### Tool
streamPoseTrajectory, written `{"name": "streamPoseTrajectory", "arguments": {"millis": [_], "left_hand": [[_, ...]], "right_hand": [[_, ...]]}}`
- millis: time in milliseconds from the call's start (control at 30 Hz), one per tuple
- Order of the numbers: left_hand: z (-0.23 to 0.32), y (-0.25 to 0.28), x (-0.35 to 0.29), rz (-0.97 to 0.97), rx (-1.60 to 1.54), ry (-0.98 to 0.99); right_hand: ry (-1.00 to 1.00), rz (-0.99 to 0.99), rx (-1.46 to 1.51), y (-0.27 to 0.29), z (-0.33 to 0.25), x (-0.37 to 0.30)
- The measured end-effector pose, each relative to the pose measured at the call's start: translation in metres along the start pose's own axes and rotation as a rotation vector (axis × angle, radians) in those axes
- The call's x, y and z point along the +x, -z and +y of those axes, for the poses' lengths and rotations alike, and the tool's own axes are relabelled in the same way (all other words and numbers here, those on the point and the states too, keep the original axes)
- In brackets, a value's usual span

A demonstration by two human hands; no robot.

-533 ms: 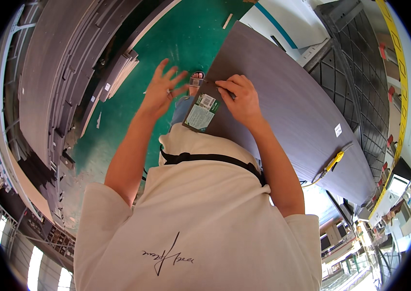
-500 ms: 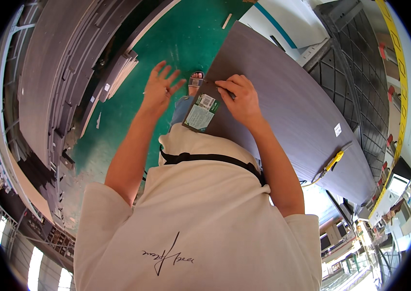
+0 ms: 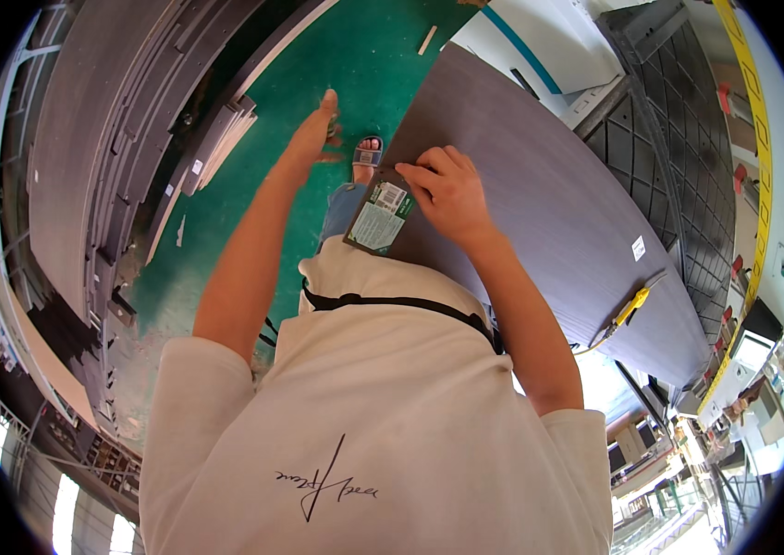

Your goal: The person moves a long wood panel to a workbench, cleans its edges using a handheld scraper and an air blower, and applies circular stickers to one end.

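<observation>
A large dark grey-brown wood-grain panel (image 3: 540, 199) lies in front of me and to the right. My right hand (image 3: 452, 192) is over its left end, thumb and forefinger pinched together close to the edge. What the pinch holds, if anything, is too small to make out. Beside that hand, a green and white label (image 3: 380, 217) is stuck on the panel's near corner. My left hand (image 3: 312, 137) is raised over the floor, left of the panel and touching nothing. Its thumb points up and its fingers, partly blurred, are apart.
Stacked dark panels (image 3: 96, 166) rise along the left, with thin strips (image 3: 226, 139) next to them. A yellow air blow gun (image 3: 630, 310) rests on the panel's right part, its hose trailing. Beyond stand a black gridded frame (image 3: 665, 120) and a yellow rail (image 3: 754, 139). A wood offcut (image 3: 427, 40) lies on the green floor (image 3: 318, 60).
My left hand has turned, its thumb now up and its spread fingers swung round. My right hand has shifted slightly left along the panel's end, still pinching.
</observation>
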State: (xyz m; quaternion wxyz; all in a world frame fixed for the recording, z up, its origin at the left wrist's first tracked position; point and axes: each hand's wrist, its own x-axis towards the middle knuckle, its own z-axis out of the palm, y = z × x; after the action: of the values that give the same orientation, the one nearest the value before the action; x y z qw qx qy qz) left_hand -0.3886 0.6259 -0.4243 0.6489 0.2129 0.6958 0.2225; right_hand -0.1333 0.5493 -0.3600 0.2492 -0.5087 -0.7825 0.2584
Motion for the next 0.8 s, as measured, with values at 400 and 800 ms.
{"name": "streamPoseTrajectory", "arguments": {"millis": [400, 800], "left_hand": [[0.013, 0.008, 0.003, 0.077, -0.093, -0.360], [-0.005, -0.005, -0.100, -0.152, 0.609, -0.620]], "right_hand": [[0.129, -0.103, -0.069, 0.002, -0.010, 0.023], [0.215, -0.247, -0.025, -0.002, -0.004, 0.038]]}}
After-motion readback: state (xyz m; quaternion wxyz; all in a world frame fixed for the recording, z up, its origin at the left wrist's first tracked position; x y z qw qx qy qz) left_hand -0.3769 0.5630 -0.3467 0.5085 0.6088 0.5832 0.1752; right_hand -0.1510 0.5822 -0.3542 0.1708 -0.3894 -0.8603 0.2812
